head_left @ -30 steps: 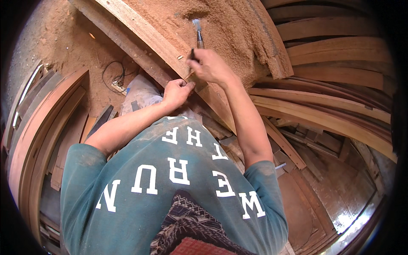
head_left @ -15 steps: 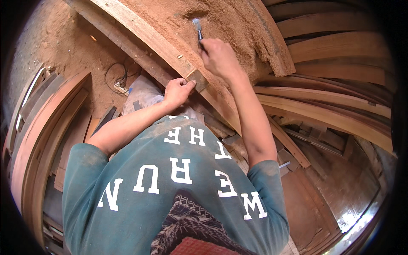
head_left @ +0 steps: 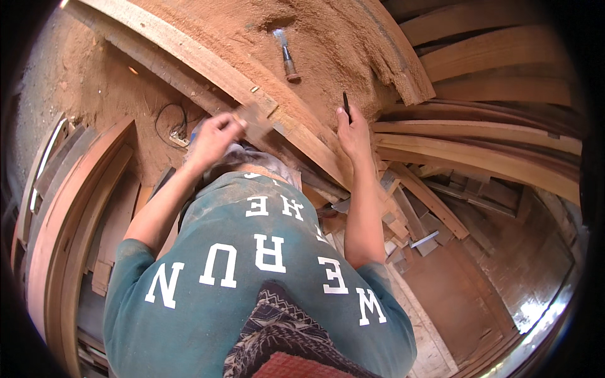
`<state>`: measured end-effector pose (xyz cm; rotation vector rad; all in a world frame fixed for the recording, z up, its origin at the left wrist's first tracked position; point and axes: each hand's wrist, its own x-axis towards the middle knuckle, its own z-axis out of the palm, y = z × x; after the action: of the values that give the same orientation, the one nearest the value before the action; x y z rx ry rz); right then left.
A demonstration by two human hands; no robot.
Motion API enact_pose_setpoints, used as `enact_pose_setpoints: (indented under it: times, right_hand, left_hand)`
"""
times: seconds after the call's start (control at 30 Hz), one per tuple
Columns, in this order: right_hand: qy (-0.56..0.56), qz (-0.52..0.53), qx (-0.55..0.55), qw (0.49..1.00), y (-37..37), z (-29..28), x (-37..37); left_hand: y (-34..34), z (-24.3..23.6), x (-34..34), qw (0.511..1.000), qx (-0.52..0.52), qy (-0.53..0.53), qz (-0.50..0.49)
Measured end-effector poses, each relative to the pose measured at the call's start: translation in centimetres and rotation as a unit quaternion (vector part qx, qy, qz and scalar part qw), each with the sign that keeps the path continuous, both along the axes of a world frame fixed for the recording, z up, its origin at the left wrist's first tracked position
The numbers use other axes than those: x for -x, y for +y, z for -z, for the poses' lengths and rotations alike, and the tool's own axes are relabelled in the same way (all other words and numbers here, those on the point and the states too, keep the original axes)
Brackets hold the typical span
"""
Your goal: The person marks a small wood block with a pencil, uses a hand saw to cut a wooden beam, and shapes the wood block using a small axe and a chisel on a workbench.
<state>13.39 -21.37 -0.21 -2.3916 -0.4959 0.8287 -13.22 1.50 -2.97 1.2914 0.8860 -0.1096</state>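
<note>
At left, the left hand (head_left: 217, 140) pinches a thin, blurred brownish piece (head_left: 257, 123) between its fingers, close by a long pale beam (head_left: 189, 55). Past that, a chisel (head_left: 288, 60) lies on sawdust (head_left: 334, 38); the right hand (head_left: 355, 133) has its fingers around a slim dark stick (head_left: 346, 103).

The left hand (head_left: 217, 138) holds a blurred piece (head_left: 257, 123), the right hand (head_left: 355, 133) a black stick (head_left: 346, 103) — chisel (head_left: 286, 55) nearby
</note>
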Motion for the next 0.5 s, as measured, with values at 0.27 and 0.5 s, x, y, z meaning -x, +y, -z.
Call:
enact_pose_setpoints:
  times: [0.27,0.5]
  right_hand:
    - [-0.011,0.164,-0.246,0.955,2.6,-10.2,1.0]
    - [-0.417,-0.036,-0.535,0.734,3.8,-32.2,-0.1]
  left_hand:
    - [13.1,4.2,0.0,0.981,-0.019,0.048,-0.19]
    - [18.0,5.3,0.7,0.957,-0.023,0.054,-0.284]
